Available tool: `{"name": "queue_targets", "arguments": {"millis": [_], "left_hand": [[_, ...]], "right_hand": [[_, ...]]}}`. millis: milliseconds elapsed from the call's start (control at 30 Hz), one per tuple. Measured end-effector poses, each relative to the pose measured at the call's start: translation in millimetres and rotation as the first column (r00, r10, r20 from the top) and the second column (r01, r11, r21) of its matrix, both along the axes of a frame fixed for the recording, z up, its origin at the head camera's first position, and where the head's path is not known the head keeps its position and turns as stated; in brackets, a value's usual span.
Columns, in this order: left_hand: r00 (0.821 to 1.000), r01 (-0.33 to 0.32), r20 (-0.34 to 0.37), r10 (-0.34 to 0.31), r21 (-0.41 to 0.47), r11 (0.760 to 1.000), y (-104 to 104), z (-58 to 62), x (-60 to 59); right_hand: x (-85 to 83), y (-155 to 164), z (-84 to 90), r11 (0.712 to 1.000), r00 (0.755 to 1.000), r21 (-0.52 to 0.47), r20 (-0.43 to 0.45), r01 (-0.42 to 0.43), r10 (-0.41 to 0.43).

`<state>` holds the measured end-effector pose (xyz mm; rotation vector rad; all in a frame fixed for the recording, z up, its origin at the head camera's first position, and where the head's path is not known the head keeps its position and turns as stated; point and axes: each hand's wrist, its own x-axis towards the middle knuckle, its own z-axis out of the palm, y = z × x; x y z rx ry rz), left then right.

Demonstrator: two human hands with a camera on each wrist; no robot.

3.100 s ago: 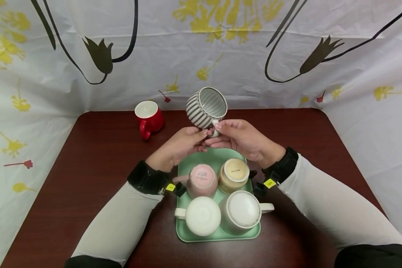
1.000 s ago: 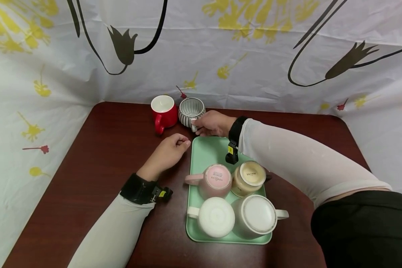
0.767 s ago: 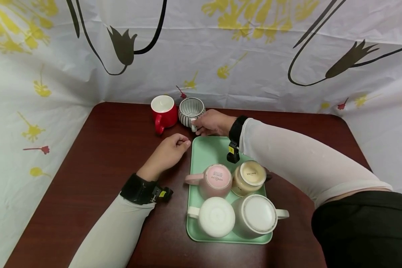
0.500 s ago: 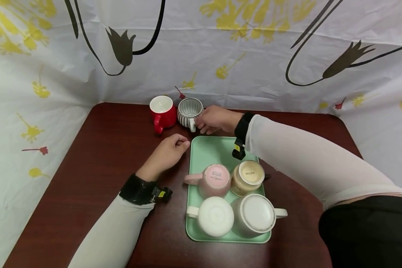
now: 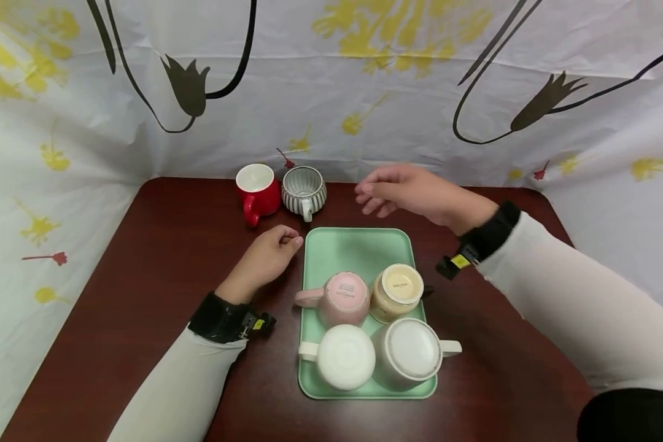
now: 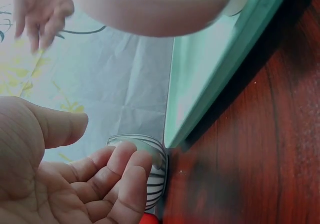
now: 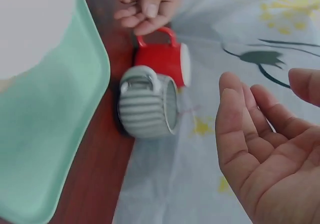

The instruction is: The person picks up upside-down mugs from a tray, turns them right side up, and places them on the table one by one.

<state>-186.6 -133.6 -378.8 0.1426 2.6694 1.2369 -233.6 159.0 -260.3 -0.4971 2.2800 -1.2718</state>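
Note:
A grey-and-white striped mug [image 5: 304, 195] stands upright on the table beside a red mug [image 5: 261, 196], handles toward the front. My left hand [image 5: 265, 255] rests loosely curled left of the green tray [image 5: 359, 245], holding nothing; the left wrist view shows its bare palm and relaxed fingers [image 6: 120, 179]. In the air above the tray's far right side is my right hand [image 5: 414, 193], fingers bent loosely and nothing in them. The right wrist view has the striped mug [image 7: 145, 106] clear of that hand.
Several mugs sit upside down on the tray's near part: a pink one [image 5: 345, 298], a yellow one [image 5: 399, 291], a white one [image 5: 345, 357] and a larger white one [image 5: 413, 350]. A patterned white cloth [image 5: 331, 80] hangs behind the table's back edge.
The striped mug went from both hands down to the table by the red mug. My right hand then let go of its handle and moved right. My left hand drew back and stayed beside the tray.

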Motion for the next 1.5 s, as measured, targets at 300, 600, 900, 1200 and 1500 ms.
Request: {"name": "queue_targets", "arguments": {"millis": [300, 600, 900, 1200, 1500], "left_hand": [[1.0, 0.0, 0.017, 0.0, -0.024, 1.0, -0.5, -0.7, 1.6], [1.0, 0.009, 0.027, -0.007, -0.048, 0.999, -1.1, -2.8, 4.5], [1.0, 0.01, 0.013, -0.009, -0.06, 0.998, 0.3, -3.6, 2.8], [1.0, 0.001, 0.013, 0.0, -0.051, 0.999, 1.2, -5.3, 3.0], [0.997, -0.007, -0.072, -0.003, -0.141, 0.99, 1.1, -6.9, 4.4]], "right_hand": [[38.6, 67.6, -42.6, 0.988, 0.979, -0.076, -0.143, 0.134, -0.144], [73.9, 103.1, -110.0, 0.966, 0.954, -0.124, -0.171, 0.228, -0.247], [84.1, 122.9, -130.4, 0.972, 0.961, -0.147, -0.18, 0.183, -0.209], [88.8, 131.1, -138.7, 0.99, 0.993, -0.129, -0.099, 0.055, -0.068], [93.2, 124.3, -151.5, 0.989, 0.997, -0.135, -0.047, 0.059, -0.066]]}}
